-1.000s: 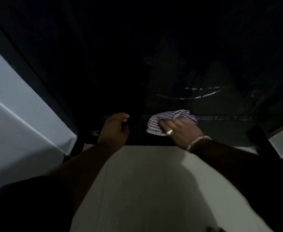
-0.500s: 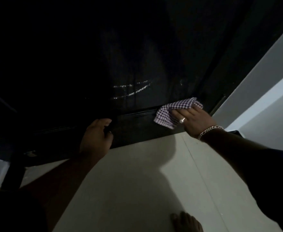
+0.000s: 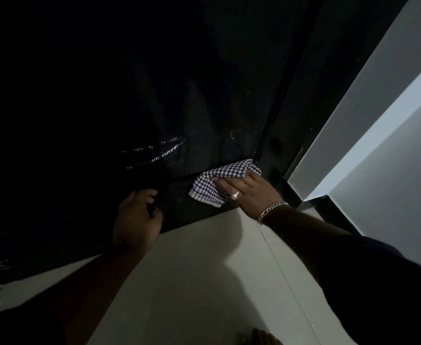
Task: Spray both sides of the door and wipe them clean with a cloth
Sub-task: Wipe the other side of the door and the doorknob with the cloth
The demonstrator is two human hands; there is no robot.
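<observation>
The dark door [image 3: 204,95] fills the upper view, with shiny wet streaks [image 3: 159,153] low on its face. My right hand [image 3: 251,192], wearing a ring and a bracelet, presses a purple-and-white checked cloth [image 3: 219,178] flat against the door's bottom rail, close to the right-hand door frame [image 3: 291,120]. My left hand [image 3: 134,220] is at the bottom rail further left, with its fingers curled round a small dark object [image 3: 152,209]. The light is too dim to identify that object.
A pale tiled floor [image 3: 204,282] lies below the door. A grey wall [image 3: 378,145] with black skirting [image 3: 334,210] stands at the right. My foot [image 3: 261,337] shows at the bottom edge.
My right hand has slid the cloth to the right along the door's bottom rail, up to the frame. My left hand has stayed low at the rail, and my head has turned right.
</observation>
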